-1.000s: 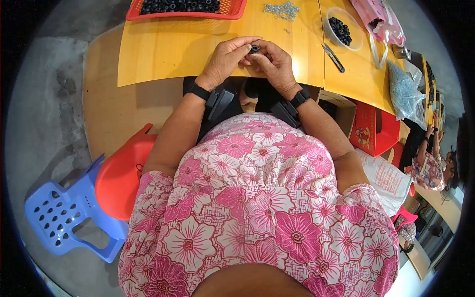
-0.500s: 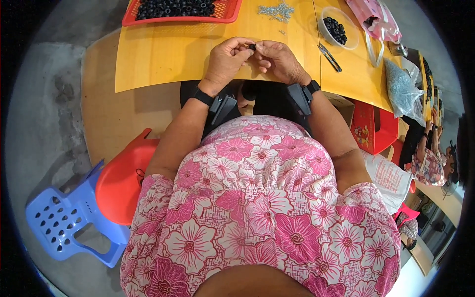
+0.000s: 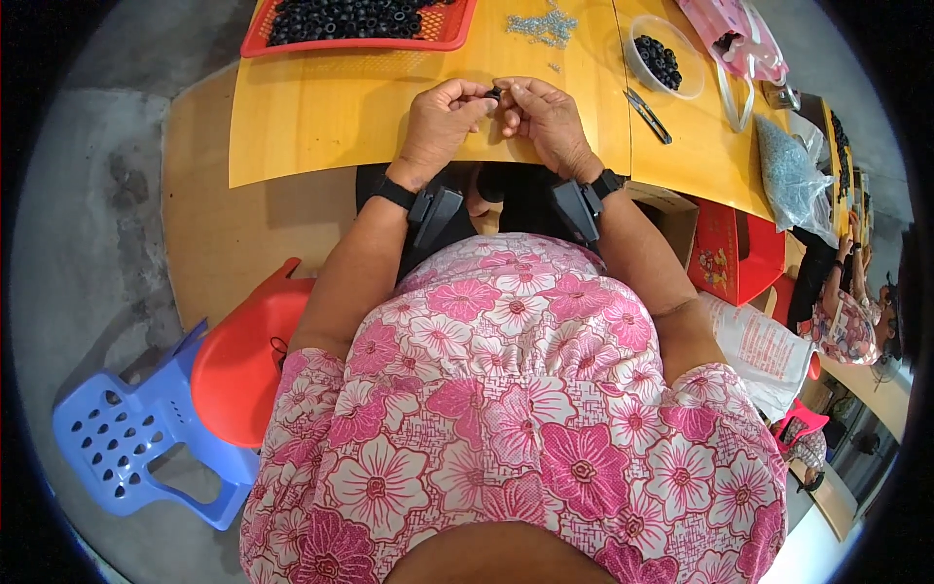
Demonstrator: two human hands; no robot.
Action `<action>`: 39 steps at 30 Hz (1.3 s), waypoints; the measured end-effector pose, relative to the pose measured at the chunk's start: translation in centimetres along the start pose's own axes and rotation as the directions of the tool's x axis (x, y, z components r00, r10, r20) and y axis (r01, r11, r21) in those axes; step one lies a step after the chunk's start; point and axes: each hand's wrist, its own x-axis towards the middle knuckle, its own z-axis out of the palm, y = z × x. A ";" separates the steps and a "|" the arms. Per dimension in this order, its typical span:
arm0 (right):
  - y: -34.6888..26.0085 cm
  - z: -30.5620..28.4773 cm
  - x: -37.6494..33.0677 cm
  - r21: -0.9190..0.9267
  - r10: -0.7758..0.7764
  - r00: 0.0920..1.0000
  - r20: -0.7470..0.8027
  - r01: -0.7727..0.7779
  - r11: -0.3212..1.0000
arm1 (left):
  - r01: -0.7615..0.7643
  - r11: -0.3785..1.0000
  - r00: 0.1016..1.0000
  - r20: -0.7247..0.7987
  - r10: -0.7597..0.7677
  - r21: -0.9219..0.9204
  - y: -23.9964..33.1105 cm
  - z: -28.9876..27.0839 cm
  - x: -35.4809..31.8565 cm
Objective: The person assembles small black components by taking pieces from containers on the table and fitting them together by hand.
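Staying pinched together over the near middle of the yellow table (image 3: 321,127), the left hand (image 3: 438,122) and right hand (image 3: 545,117) keep clamping one small black ring (image 3: 495,93) between their fingertips, suggesting the fitting is unfinished.

Both hands (image 3: 498,117) together, fingertips pinched.

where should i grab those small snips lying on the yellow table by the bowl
The snips lie flat and slanted right of the right hand, one end toward the clear bowl, the other toward the table's near edge. Probably best pinched across the slim middle from above with the right hand, which is nearer. Which end is the blade is too small to tell, so avoid the ends.
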 end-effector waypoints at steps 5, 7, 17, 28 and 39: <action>0.3 0.2 -0.1 -0.109 -0.047 0.999 -0.024 0.044 0.993 | -0.002 1.000 1.000 0.021 0.002 0.024 0.1 -0.1 0.0; 0.3 0.5 -0.1 -0.139 -0.056 0.998 -0.028 0.052 0.989 | 0.012 1.000 0.999 0.036 -0.013 0.019 0.1 -0.2 -0.1; 0.5 0.9 -0.6 -0.174 -0.124 0.991 -0.058 0.112 0.978 | -0.023 1.000 0.999 0.032 0.022 0.018 0.3 0.1 -0.6; 0.5 1.1 -1.0 -0.213 -0.172 0.984 -0.048 0.158 0.964 | 0.081 0.996 0.979 0.188 -0.084 0.023 0.1 -1.2 0.2; 0.8 0.8 -0.8 -0.190 -0.191 0.981 -0.043 0.179 0.965 | 0.086 0.996 0.978 0.190 -0.082 -0.009 0.4 -1.4 0.1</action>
